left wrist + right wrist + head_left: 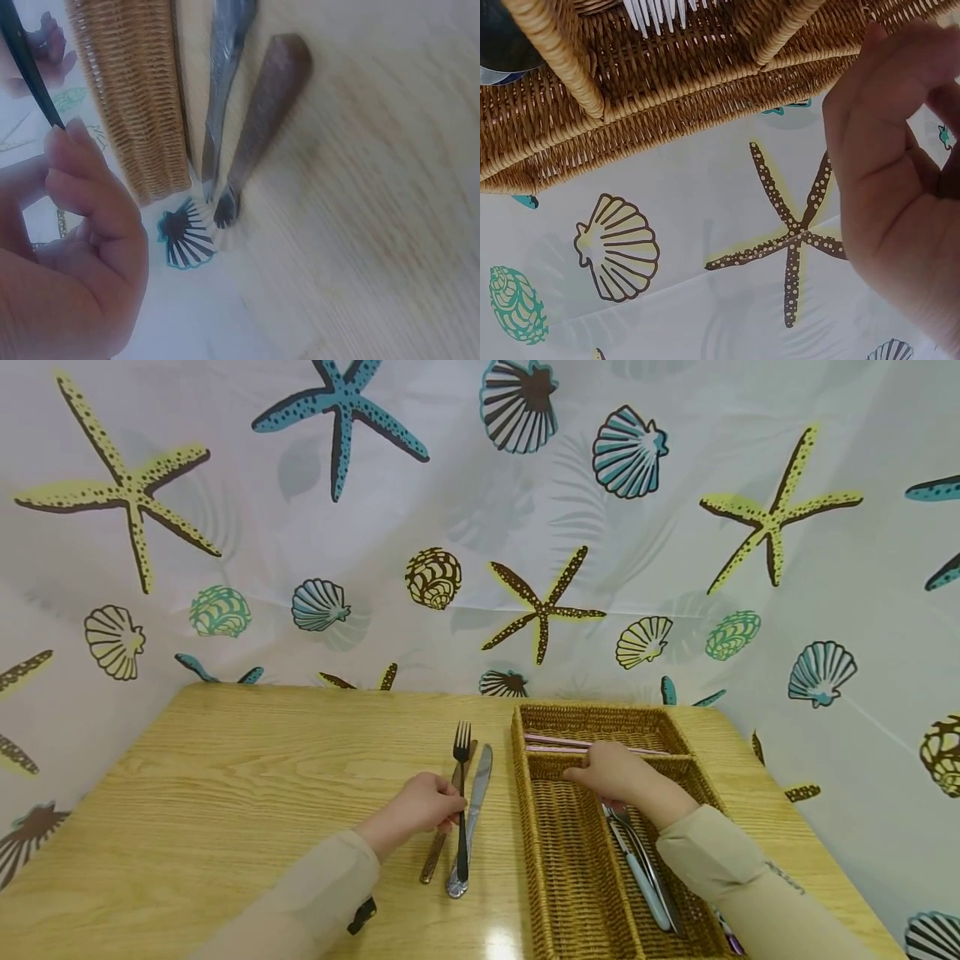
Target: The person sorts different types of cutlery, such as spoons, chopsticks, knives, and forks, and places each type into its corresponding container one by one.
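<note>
My left hand [425, 802] pinches a black fork [462, 847] by its handle between thumb and fingers, tines pointing away from me. Below it on the table lie a silver knife [480, 781] with a patterned handle and a slim brown-handled utensil [432, 860]; its far end is unclear. My right hand [618, 772] hovers over the wicker basket [534, 860], close to a divider, fingers loosely bent and nothing visible in them. Under that wrist, a compartment holds a fork and a knife with a pale blue handle [648, 889], partly hidden by the arm.
Pink chopsticks [558, 744] lie in the basket's far crosswise compartment. A purple-handled item [729, 935] shows at the near right, mostly covered by the sleeve. Behind the wooden table [247, 777] hangs a white cloth [420, 518] printed with shells and starfish.
</note>
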`<state>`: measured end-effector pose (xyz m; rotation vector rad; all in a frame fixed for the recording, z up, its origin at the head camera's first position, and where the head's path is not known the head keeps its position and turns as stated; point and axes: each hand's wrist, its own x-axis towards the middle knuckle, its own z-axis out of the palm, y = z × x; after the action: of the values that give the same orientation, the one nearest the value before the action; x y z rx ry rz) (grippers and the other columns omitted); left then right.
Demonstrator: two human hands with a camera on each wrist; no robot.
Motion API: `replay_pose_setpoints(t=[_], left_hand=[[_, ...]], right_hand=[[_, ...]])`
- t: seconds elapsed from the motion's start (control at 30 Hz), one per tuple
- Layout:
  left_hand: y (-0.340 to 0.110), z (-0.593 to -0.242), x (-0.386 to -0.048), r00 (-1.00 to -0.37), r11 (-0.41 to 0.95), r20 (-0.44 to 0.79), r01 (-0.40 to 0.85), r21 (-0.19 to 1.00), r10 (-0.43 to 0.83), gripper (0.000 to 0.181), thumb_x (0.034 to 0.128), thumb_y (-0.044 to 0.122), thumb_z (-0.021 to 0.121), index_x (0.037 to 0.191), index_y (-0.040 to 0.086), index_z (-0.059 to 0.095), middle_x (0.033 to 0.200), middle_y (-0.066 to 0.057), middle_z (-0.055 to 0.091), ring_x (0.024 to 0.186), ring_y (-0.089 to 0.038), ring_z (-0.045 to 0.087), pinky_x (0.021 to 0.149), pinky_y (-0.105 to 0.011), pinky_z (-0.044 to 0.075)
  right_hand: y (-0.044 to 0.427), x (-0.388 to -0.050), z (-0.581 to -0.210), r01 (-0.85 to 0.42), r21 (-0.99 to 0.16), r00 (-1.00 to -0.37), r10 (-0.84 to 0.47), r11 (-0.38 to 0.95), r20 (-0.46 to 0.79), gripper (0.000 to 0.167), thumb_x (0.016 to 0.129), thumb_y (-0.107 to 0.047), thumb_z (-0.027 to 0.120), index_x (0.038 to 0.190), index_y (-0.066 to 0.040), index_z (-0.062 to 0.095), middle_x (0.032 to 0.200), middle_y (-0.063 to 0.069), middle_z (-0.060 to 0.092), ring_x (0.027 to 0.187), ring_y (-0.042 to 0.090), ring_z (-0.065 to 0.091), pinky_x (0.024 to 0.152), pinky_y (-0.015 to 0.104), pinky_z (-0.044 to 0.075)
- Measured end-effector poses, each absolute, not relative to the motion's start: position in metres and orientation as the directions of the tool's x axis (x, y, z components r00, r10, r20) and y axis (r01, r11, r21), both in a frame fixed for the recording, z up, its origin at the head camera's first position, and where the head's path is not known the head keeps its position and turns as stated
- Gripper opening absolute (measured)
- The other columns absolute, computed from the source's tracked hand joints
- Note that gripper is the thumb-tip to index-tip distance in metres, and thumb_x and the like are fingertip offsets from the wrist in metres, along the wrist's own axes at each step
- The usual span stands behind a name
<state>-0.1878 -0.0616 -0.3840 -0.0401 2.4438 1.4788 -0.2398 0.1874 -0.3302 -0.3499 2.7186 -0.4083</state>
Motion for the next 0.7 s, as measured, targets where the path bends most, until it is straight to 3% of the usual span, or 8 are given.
replay_pose_setpoints(t=[0.13,0.37,0.57,0.7], left_hand=[[-0.055,-0.38,-0.184,-0.954,0.449,-0.254,-0.16,0.879,0.157,0.015,0.0894,0.007,0.055,0.076,0.002,0.057,0.067,-0.006,0.059,0.051,-0.007,0.051,0.052,-0.022,0.046],[-0.046,-0.378,-0.182,-0.942,0.421,-0.231,-0.111,0.9,0.245,0.014,0.0908,0.01,0.054,0.081,0.002,0.06,0.072,-0.004,0.06,0.052,-0.006,0.052,0.051,-0.021,0.041],[-0.038,-0.377,-0.178,-0.934,0.394,-0.209,-0.082,0.915,0.291,0.015,0.0907,0.011,0.054,0.08,0.002,0.059,0.076,-0.006,0.061,0.055,-0.007,0.053,0.063,-0.028,0.052],[-0.032,-0.376,-0.175,-0.933,0.394,-0.212,-0.085,0.915,0.29,0.014,0.0909,0.012,0.055,0.085,0.001,0.061,0.075,-0.007,0.061,0.056,-0.009,0.054,0.065,-0.031,0.052]], right_hand=[[0.186,-0.239,-0.33,-0.174,-0.348,-0.899,-0.293,0.921,-0.326,0.051,0.093,-0.032,0.055,0.046,-0.015,0.045,0.036,-0.005,0.038,0.031,0.009,0.038,0.052,0.028,0.049],[0.179,-0.234,-0.327,-0.168,-0.438,-0.877,-0.336,0.883,-0.342,0.05,0.093,-0.032,0.055,0.048,-0.017,0.039,0.04,-0.004,0.038,0.035,0.009,0.036,0.042,0.026,0.041],[0.168,-0.229,-0.325,-0.157,-0.478,-0.865,-0.354,0.864,-0.357,0.044,0.093,-0.032,0.054,0.054,-0.012,0.05,0.043,-0.002,0.04,0.036,0.01,0.039,0.042,0.026,0.043],[0.159,-0.227,-0.323,-0.163,-0.481,-0.865,-0.36,0.862,-0.351,0.042,0.094,-0.032,0.054,0.059,-0.009,0.057,0.044,-0.002,0.043,0.036,0.01,0.041,0.042,0.027,0.044]])
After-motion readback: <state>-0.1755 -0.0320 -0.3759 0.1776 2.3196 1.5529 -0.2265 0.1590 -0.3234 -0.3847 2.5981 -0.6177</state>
